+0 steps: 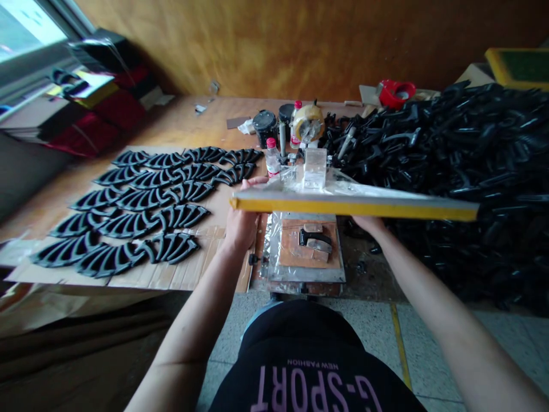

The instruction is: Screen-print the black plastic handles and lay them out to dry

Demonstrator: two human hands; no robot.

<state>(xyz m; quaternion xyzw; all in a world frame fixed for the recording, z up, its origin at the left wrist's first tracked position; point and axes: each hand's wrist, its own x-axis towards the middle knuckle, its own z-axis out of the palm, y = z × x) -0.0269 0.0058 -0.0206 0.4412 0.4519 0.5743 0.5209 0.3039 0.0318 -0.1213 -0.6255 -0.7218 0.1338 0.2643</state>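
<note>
A yellow-edged screen frame (pixel 355 207) is tilted up across the middle, seen almost edge-on. My left hand (pixel 241 220) is at its left end, fingers bent around the frame's side and partly hidden by it. My right hand (pixel 363 221) passes beneath the frame's front edge; its fingers are hidden there. Below the frame, nearer my body, a small curved black plastic part (pixel 316 236) lies between blocks on a brown board (pixel 291 254). The board sits on a metal base plate (pixel 306 276). Behind the frame stands a clear-taped block (pixel 315 166).
Rows of black ribbed parts (pixel 146 197) lie on cardboard (pixel 165 274) at left. A large heap of black parts (pixel 463 154) fills the right. Behind are bottles with red caps (pixel 272 157), a dark tub (pixel 265 127), a tape roll (pixel 309 123) and a red tape dispenser (pixel 395 94).
</note>
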